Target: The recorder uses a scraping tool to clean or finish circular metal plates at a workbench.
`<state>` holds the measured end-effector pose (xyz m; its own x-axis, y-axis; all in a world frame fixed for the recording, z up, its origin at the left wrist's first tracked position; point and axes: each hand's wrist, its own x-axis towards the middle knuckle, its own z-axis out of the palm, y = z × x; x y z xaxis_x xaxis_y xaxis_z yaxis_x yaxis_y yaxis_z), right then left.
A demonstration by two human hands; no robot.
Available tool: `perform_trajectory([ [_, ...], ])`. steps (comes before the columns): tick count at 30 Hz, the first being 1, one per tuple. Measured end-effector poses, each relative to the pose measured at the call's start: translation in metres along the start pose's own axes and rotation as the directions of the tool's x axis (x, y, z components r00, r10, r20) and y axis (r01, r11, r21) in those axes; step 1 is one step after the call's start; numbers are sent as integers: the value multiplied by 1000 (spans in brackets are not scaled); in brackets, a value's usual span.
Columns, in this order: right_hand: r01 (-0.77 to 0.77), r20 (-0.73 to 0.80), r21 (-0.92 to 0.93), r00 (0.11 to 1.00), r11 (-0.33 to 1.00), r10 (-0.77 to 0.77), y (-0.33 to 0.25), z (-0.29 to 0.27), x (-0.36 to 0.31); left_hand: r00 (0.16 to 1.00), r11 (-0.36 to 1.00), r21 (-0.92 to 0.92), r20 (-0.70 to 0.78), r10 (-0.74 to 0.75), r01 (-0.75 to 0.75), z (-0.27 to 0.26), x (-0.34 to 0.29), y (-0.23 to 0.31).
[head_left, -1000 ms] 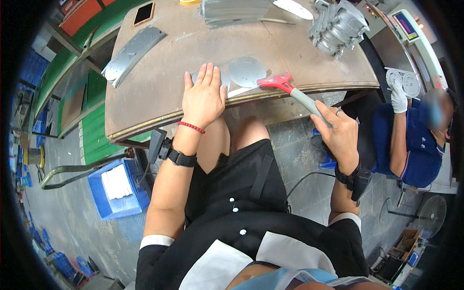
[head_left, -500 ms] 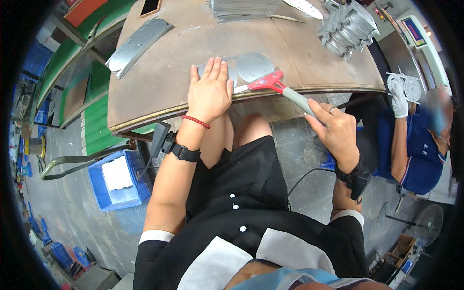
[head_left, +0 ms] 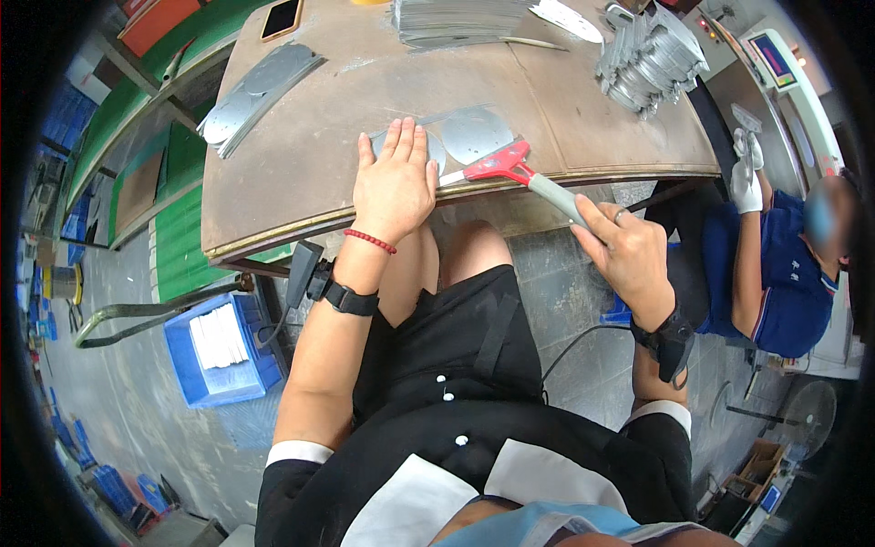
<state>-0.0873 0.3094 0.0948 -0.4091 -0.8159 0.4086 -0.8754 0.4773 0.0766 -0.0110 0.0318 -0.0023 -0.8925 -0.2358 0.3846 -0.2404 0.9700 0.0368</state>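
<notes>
My left hand [head_left: 396, 178] lies flat, fingers stretched, on a thin grey flat piece with rounded discs [head_left: 476, 132] at the table's near edge. Part of that piece is hidden beneath the palm. In my right hand [head_left: 627, 255] is the grey handle of a scraper [head_left: 558, 199] with a red head. The scraper's blade end points left and rests at the table edge, close to my left fingers and against the near side of the flat piece.
On the table [head_left: 310, 191] stand a stack of grey sheets [head_left: 456, 22], a pile of grey flat pieces [head_left: 260, 91], a bundle of silvery parts [head_left: 652, 62] and a phone [head_left: 282, 18]. A blue crate [head_left: 196, 360] is at lower left. At right, a gloved co-worker [head_left: 775, 273] holds a part.
My left hand stays flat on the piece, and the scraper keeps nearly the same place in my right hand. The co-worker's part has turned from face-on to nearly edge-on.
</notes>
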Motion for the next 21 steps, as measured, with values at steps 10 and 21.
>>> perform_trajectory([
  [10, -62, -143, 154, 986, 986, 85, 10, 14, -8, 997, 998, -58, 77, 24, -19, -4, 3, -3],
  [21, -130, -156, 124, 977, 984, 148, 19, 9, -35, 976, 999, -42, 218, 2, 7, -24, 7, -39],
])
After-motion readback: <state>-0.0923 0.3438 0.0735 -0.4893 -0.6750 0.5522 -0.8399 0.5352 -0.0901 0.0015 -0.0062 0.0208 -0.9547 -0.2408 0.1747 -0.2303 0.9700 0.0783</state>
